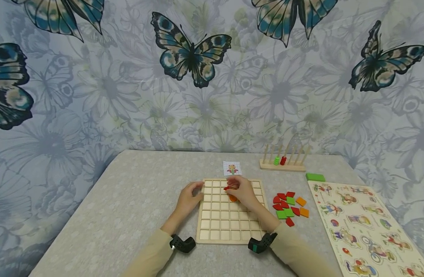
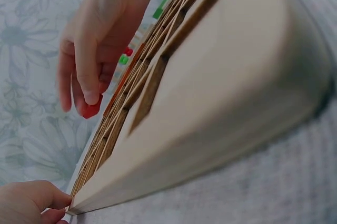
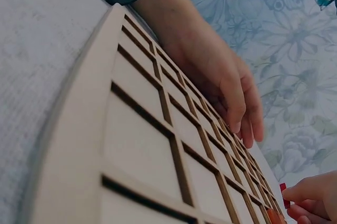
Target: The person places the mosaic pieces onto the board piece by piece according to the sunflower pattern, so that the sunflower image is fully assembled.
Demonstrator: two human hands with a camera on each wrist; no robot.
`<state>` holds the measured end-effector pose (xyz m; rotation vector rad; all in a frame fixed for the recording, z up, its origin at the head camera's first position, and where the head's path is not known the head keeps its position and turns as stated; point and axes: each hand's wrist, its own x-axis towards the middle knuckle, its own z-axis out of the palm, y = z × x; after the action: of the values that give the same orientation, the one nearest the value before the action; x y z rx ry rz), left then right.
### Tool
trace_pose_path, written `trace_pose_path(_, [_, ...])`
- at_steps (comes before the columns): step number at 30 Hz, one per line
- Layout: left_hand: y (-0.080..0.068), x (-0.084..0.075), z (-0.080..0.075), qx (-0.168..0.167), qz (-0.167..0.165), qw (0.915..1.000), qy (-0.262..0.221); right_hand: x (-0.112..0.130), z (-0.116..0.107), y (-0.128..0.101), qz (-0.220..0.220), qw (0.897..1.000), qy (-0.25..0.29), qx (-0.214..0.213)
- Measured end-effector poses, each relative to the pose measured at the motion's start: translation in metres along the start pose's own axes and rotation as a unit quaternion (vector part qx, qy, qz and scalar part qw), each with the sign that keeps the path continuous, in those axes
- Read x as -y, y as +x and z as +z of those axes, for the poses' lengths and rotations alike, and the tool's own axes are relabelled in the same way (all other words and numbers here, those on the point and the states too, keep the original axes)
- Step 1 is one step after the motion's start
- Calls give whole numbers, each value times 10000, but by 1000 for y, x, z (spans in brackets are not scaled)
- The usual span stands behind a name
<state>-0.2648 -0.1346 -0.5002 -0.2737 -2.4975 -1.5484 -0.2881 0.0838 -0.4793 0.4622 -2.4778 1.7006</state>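
A pale wooden grid board (image 1: 215, 224) with square cells lies on the table. My right hand (image 1: 242, 192) is over its upper middle and pinches a small red tile (image 1: 226, 188) between thumb and fingers; the right wrist view also shows this red tile (image 3: 285, 195). Just below that hand an orange tile (image 1: 233, 198) sits on the board, partly covered. At the board's upper left edge is my left hand (image 1: 190, 198), its fingertips touching the rim, as the left wrist view shows with the hand (image 2: 29, 203) at the corner.
Right of the board lie loose red, green and orange tiles (image 1: 290, 212). A small pattern card (image 1: 231, 168) lies behind it. Farther back stands a peg rack (image 1: 282, 166) with green and red beads. A green block (image 1: 315, 177) and a picture board (image 1: 357, 231) are at the right.
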Motion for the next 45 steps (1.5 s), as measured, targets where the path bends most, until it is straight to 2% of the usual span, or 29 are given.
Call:
trace_pose_path(6, [0,1,0,-49,56,10000,45,-5,5,1,-345,9976,-510,310])
trace_pose_path(15, [1,2,2,-16,-20,10000,65,-10,6,0,-505,9970,-525,276])
trace_pose_path(23, [-2,1,0,-123,426,9987,231,-12,8,1,-635,9963,-498,299])
trace_pose_path(29, [-1,2,0,19,40,9999,133,-13,8,0,-399,9985,-359,89])
trace_pose_path(38, [0,2,2,24,6,10000,79,-12,9,-1,-279,9989,-372,58])
trace_pose_path(45, [-3,2,1,-138,508,9984,215,-11,6,-1,-460,9981,-361,197])
